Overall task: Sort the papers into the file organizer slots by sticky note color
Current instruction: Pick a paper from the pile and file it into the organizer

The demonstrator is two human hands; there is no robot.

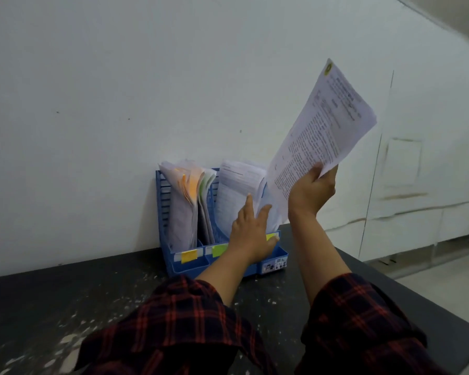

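A blue file organizer (186, 262) stands against the wall on a dark table (65, 293). An orange-yellow sticky note (189, 256) marks its left slot, a green note (219, 249) the middle slot, a yellow note (271, 236) the right slot. Papers with orange tabs (183, 201) fill the left slot, papers with green tabs (207, 209) the middle one. My left hand (251, 231) reaches into the right slot, fingers spread against the papers (237, 190) there. My right hand (313, 189) grips a printed sheet (320, 131) raised above the right slot, its lower end dipping toward it.
A white wall (119, 90) rises directly behind the organizer. The table's right edge (406, 288) drops off to a pale floor. White flecks speckle the tabletop in front of the organizer.
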